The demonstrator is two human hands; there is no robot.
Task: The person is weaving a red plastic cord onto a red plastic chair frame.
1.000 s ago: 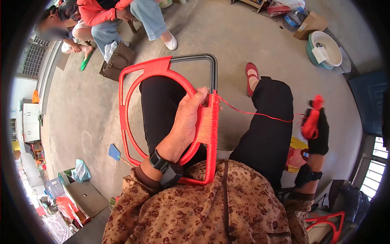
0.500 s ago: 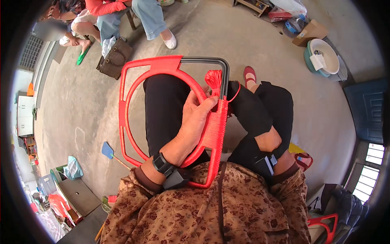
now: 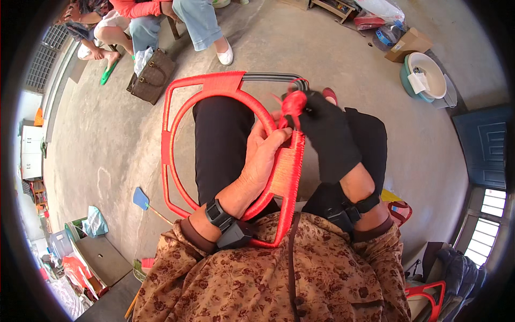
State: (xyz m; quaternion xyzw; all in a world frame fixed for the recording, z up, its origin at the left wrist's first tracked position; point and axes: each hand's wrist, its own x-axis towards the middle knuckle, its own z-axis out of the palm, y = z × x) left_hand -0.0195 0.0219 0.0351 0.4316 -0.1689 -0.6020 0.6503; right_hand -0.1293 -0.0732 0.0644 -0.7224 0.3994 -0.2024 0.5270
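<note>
Two hands on a red frame (image 3: 177,129): left hand (image 3: 263,161) grasping its woven edge, gloved right hand (image 3: 327,139) clenched on red cord (image 3: 294,102).

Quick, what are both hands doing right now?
Left hand: closed around the red wrapped frame.
Right hand, in a black glove: pinching the red cord bundle.

A person is sitting with a red-wrapped frame (image 3: 225,139) lying across the lap, its far corner still bare dark metal. The bare left hand (image 3: 263,161) is gripping the wound right side of the frame, while the black-gloved right hand (image 3: 327,137) is pinching a small bundle of red cord (image 3: 294,102) at the top corner. A brown handbag (image 3: 153,78) is sitting on the concrete floor (image 3: 107,150) beyond.
</note>
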